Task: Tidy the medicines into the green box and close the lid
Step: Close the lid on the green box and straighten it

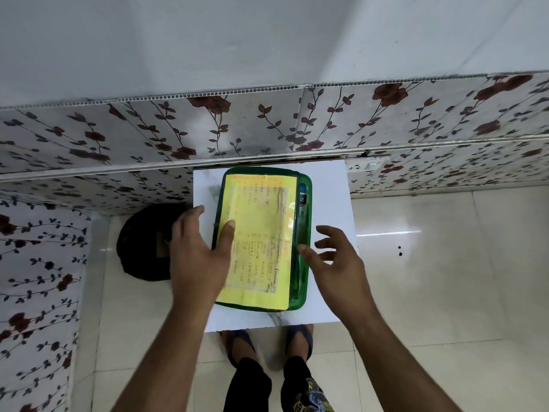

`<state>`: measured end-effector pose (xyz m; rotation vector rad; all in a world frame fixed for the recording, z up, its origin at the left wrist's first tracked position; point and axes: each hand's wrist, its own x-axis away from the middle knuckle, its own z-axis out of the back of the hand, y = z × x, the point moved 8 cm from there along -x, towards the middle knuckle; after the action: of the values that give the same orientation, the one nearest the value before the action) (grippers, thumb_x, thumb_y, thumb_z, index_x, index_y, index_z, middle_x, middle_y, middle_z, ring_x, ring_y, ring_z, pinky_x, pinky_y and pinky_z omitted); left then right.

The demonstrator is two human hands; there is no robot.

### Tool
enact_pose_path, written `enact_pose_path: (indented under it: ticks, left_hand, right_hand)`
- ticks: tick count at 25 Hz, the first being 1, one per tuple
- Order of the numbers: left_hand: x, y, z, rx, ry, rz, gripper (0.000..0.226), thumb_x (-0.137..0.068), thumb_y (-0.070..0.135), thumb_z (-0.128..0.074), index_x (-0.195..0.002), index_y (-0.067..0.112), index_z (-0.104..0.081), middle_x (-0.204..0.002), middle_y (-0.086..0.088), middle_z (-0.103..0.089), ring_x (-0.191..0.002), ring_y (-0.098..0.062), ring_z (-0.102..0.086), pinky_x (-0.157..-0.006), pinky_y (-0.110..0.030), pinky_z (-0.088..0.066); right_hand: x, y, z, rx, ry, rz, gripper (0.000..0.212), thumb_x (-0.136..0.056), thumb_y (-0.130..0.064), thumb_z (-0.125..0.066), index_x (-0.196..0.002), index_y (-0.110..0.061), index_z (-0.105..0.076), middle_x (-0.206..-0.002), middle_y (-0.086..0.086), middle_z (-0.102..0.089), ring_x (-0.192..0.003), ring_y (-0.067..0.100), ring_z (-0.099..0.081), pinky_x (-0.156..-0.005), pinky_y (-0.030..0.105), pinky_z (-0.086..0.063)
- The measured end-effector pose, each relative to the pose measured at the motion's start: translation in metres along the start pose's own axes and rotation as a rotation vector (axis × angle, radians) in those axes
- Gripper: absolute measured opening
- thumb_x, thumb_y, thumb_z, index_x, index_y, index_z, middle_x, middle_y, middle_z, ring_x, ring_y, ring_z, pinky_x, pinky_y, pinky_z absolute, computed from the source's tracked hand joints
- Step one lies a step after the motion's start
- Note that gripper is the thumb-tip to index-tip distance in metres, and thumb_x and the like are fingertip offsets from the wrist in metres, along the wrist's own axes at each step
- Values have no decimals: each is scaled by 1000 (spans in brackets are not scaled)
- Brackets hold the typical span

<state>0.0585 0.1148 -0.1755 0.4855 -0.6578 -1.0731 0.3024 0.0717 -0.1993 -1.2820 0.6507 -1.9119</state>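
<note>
Two hands are working over one white worktop. The left hand is gripping the lid by its left edge, thumb on top; the right hand is hovering open, empty. One green box is sitting centrally, its yellow-papered lid lying askew, medicines showing beyond.

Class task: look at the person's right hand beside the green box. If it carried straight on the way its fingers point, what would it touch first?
Probably the right rim of the green plastic box: the right hand is open, fingertips aimed left at it. Depth is uncertain.
</note>
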Motion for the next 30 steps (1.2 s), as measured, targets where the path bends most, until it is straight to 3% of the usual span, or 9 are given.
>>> enact_pose_path:
  ticks: [2, 5, 9, 11, 14, 17, 20, 24, 30]
  left_hand:
    - [-1, -17, -24, 223, -288, 144, 52, -90, 49, -55, -138, 38, -41, -124, 16, -59, -118, -14, -57, -84, -26, -46]
    - [8, -3, -46, 285, -438, 105, 54, -92, 44, -55, -141, 46, -32, -117, 23, -59, -102, 0, -59, -73, -21, -47]
    - [15, 3, -50, 324, -427, 127, 54, -93, 38, -56, -139, 45, -29, -122, 17, -56, -100, 1, -58, -69, -14, -43]
    - [4, 6, -45, 312, -385, 136, 53, -91, 41, -58, -138, 41, -33, -125, 14, -55, -109, -10, -58, -79, -23, -45]
    - [-41, 21, -49, 332, -347, 100, 51, -93, 49, -50, -141, 32, -40, -134, 10, -52, -118, -9, -50, -88, -25, -39]
    - [-74, 41, -67, 376, -407, 110, 27, -97, 50, -41, -111, 35, -58, -109, -3, -63, -98, -15, -55, -79, -28, -41]
    - [-78, 40, -70, 405, -357, 107, 24, -99, 45, -37, -99, 34, -59, -98, -4, -65, -88, -16, -57, -72, -27, -41]
    - [-81, 38, -70, 472, -290, 130, 20, -100, 39, -39, -101, 31, -57, -94, 9, -62, -90, -11, -55, -75, -22, -41]
    - [-82, 37, -74, 472, -286, 114, 26, -99, 43, -38, -88, 33, -59, -90, -5, -63, -80, -19, -53, -72, -33, -40]
  right_hand:
    - [-1, 3, -12, -22, -55, -39, 56, -83, -44, -71, -133, -32, -48, -116, -11, -59, -107, 9, -59, -76, 21, -47]
    - [-2, 7, -19, -124, -73, -53, 39, -88, -37, -69, -123, -37, -52, -111, -19, -61, -103, 3, -62, -70, 11, -48]
    - [-2, 7, -19, -182, -88, -56, 27, -96, -25, -59, -118, -40, -52, -111, -21, -62, -99, 2, -64, -62, 7, -50]
    - [-5, 0, -16, -180, -75, -55, 29, -97, -24, -57, -123, -36, -53, -114, -16, -63, -103, 6, -63, -62, 9, -48]
    - [-37, -23, -6, -200, 65, -25, 37, -99, -32, -51, -136, -26, -52, -119, -8, -61, -107, 9, -59, -71, 14, -43]
    - [-80, -47, -13, -305, 123, -18, 33, -101, -36, -45, -118, -16, -65, -107, -2, -69, -99, 15, -63, -81, 28, -47]
    - [-94, -51, -21, -300, 176, -15, 34, -102, -33, -41, -87, -14, -64, -77, -2, -63, -73, 13, -58, -69, 28, -43]
    - [-94, -50, -20, -333, 242, -21, 33, -103, -29, -41, -88, -13, -65, -70, -4, -58, -65, 10, -51, -61, 24, -39]
    - [-95, -51, -20, -319, 265, -61, 35, -104, -29, -41, -100, -11, -70, -73, -5, -60, -68, 9, -52, -60, 24, -38]
